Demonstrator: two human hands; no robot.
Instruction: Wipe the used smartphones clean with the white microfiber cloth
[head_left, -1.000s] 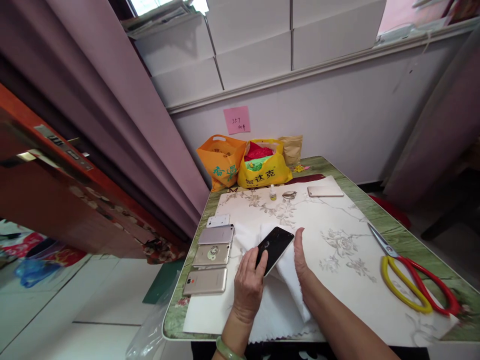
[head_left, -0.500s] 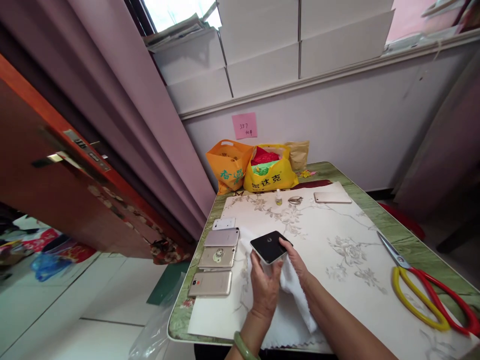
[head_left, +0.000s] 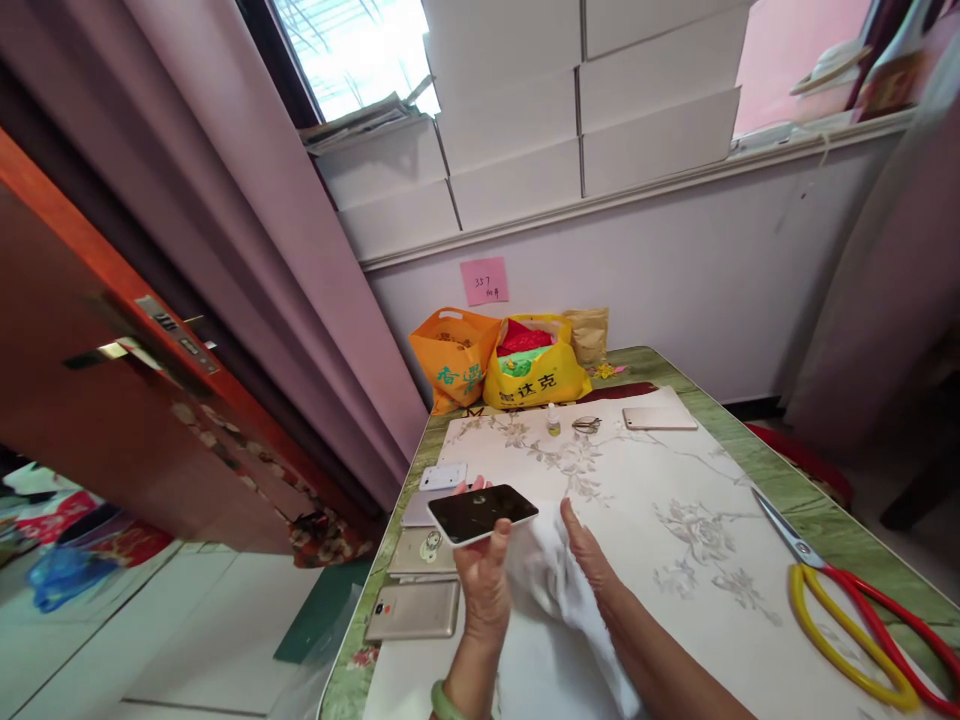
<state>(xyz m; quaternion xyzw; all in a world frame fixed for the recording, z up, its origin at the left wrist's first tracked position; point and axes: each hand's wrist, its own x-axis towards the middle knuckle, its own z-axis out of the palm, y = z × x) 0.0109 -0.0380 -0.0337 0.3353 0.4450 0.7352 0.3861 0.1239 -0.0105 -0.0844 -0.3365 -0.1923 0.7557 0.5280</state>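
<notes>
A smartphone (head_left: 484, 513) with a dark screen and white edge lies face up in my left hand (head_left: 484, 580). My left thumb presses its near edge, and fingertips show behind the far edge. My right hand (head_left: 592, 560) is to the right, apart from the phone, with its thumb up. A white cloth (head_left: 551, 580) is gripped in it and hangs down toward the table's near side; most of those fingers are hidden. Left of the held phone lie a white phone (head_left: 442, 477), a gold phone with a ring holder (head_left: 420, 552) and another gold phone (head_left: 412, 611).
At the back stand an orange bag (head_left: 450, 350) and a yellow bag (head_left: 540, 375). A small bottle (head_left: 553, 420), eyeglasses (head_left: 586, 425) and another phone (head_left: 660, 419) lie in front. Large scissors (head_left: 817, 570) rest on the right. The floral sheet (head_left: 697, 520) covers the green table (head_left: 720, 420).
My left hand has carried the smartphone left, over the row of phones. My right hand has come off the phone and stays right with the cloth.
</notes>
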